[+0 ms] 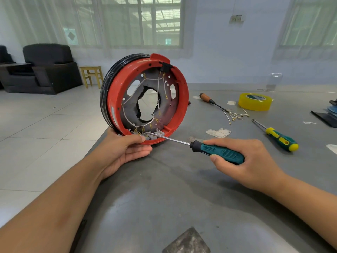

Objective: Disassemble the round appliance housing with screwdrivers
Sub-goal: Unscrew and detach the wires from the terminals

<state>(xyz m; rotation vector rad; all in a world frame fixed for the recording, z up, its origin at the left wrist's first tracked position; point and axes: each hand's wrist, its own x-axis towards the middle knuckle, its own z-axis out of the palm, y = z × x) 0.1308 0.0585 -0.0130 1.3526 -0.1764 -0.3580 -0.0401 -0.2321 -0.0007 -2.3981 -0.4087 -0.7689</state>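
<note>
Grey table [182,207] | red round housing [179,110] on edge at near-left corner, opened, wiring and terminals left inside | left hand [120,152] cupping lower rim, fingers curled | right hand [244,161] gripping teal screwdriver [218,152], tip at bottom terminals | loose wires [235,115] far right, seemingly removed.

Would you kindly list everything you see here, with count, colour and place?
round housing: 1, red and black, on edge at table's left edge
teal screwdriver: 1, tip inside housing's lower rim
yellow-green screwdriver: 1, table right
wooden-handled screwdriver: 1, brown, table rear
tape roll: 1, yellow, table rear
loose wires: several, white, by tape
table: 1, grey
armchair: 1, black, left rear
stool: 1, wooden
left hand: holds housing
right hand: grips teal screwdriver
</note>
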